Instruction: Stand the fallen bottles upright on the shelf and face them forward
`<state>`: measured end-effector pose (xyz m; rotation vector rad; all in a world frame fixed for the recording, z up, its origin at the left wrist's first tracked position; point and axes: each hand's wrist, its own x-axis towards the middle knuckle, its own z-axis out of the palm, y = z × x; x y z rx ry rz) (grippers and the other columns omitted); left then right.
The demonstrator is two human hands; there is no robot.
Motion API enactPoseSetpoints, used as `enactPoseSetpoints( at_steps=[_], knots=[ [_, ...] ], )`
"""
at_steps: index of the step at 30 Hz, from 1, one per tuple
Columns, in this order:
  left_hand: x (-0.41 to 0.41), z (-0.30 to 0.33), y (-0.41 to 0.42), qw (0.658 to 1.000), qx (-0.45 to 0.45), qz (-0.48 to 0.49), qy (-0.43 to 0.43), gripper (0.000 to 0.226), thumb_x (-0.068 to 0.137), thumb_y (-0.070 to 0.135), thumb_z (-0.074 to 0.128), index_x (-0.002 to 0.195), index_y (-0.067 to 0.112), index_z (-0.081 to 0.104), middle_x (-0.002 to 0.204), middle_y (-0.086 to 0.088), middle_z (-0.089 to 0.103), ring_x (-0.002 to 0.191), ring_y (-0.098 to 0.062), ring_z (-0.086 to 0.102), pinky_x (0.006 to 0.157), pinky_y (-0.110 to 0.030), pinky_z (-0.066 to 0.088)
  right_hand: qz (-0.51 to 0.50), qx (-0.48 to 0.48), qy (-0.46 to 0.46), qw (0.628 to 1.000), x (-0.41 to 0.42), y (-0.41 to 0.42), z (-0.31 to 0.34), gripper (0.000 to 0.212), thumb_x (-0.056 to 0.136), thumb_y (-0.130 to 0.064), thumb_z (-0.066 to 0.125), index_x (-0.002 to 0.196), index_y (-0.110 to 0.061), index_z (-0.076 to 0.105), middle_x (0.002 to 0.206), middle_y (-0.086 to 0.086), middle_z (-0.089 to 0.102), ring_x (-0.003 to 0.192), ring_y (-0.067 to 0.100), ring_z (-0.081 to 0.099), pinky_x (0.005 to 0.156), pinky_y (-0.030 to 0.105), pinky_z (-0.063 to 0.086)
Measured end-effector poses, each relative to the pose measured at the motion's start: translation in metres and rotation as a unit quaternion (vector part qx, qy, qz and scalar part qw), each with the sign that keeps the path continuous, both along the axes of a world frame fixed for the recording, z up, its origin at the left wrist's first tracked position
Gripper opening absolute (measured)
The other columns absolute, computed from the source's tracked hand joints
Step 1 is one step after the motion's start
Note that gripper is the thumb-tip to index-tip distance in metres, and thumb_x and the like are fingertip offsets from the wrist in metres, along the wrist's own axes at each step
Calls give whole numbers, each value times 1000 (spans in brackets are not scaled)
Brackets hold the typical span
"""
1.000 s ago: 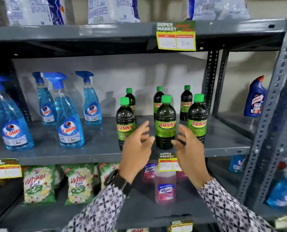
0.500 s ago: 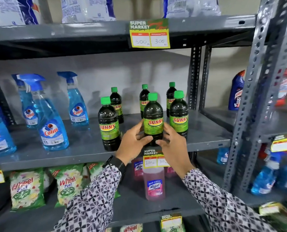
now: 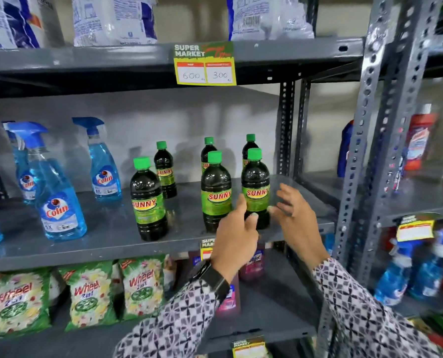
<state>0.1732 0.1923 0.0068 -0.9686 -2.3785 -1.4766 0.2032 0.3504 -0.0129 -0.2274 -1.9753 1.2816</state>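
Bottles (image 3: 256,188) all upright mid-frame on the shelf (image 3: 106,244), labels forward. Both hands let go of the middle one; left hand (image 3: 237,237) and right hand (image 3: 294,219), fingers spread, now flank the right front bottle.

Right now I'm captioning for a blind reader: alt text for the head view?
Two bare hands, left hand and right hand, open around the rightmost front dark green-capped Sunny bottle, upright on a grey metal shelf beside blue Colin spray bottles.
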Motion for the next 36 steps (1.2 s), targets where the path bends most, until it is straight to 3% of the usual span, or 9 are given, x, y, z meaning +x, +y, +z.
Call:
enactPoseSetpoints(
  at_steps=[2, 4, 6, 8, 13, 20, 24, 30, 36],
  knots=[
    [-8, 0, 17, 997, -39, 25, -60, 63, 102, 26, 41, 159, 18, 16, 117, -14, 66, 104, -29, 64, 80, -34, 43, 46, -5, -25, 999, -2, 7, 4, 67, 96, -5, 74, 156, -14, 44, 141, -8, 52, 130, 8, 53, 107, 26, 46],
    [-14, -2, 28, 996, -27, 53, -70, 50, 102, 24, 39, 151, 16, 32, 111, -11, 65, 104, -33, 63, 77, -33, 41, 71, -11, -32, 997, -6, 12, 6, 64, 94, -1, 75, 148, -21, 50, 134, -17, 57, 119, -9, 58, 111, 30, 47],
    [-19, -4, 34, 997, 4, 72, -41, 21, 101, 19, 40, 117, 15, 54, 83, -2, 58, 85, -31, 61, 64, -32, 37, 71, 1, -40, 997, -13, 16, 5, 60, 92, 2, 76, 141, -27, 55, 126, -18, 64, 105, -18, 62, 111, 35, 50],
    [-22, -4, 41, 996, 31, 78, -16, 13, 99, 15, 44, 99, 16, 57, 69, 8, 49, 72, -27, 52, 56, -29, 33, 59, 7, -46, 997, -17, 23, 6, 60, 91, 1, 76, 144, -20, 58, 127, -8, 67, 108, -8, 64, 111, 40, 51],
    [-31, -3, 52, 986, 131, 1, -104, 30, 90, 17, 63, 119, 26, 65, 102, 11, 72, 98, -16, 71, 92, -37, 56, 64, 10, -60, 996, -9, 44, 12, 60, 94, 5, 70, 148, -16, 54, 130, -2, 67, 124, 14, 63, 111, 40, 51],
    [-38, -7, 54, 972, 149, -79, -165, 49, 85, 1, 71, 131, 9, 53, 123, -9, 71, 115, -21, 68, 100, -32, 54, 83, 31, -51, 995, -8, 59, 3, 65, 91, 4, 75, 149, -18, 53, 129, -4, 68, 125, 11, 64, 99, 20, 55],
    [-38, -12, 55, 975, 149, -69, -147, 54, 83, 0, 74, 131, 10, 52, 124, -8, 71, 115, -19, 68, 103, -32, 53, 84, 32, -39, 995, -8, 61, -1, 66, 91, 5, 75, 150, -16, 53, 133, -2, 68, 127, 12, 64, 104, 30, 55],
    [-34, -14, 55, 978, 146, -69, -133, 53, 85, 0, 72, 133, 11, 50, 129, -8, 68, 118, -17, 67, 103, -27, 52, 76, 48, -35, 995, -6, 61, -5, 67, 93, 5, 73, 153, -15, 50, 135, -3, 65, 119, -12, 56, 95, 7, 50],
    [-23, -8, 50, 984, 109, -63, -123, 58, 87, 10, 72, 139, 20, 47, 136, -5, 65, 121, -13, 65, 110, -38, 49, 85, 39, -56, 994, 1, 55, -3, 70, 98, -1, 70, 159, -16, 41, 146, -2, 60, 130, 5, 60, 119, 39, 46]
  ],
)
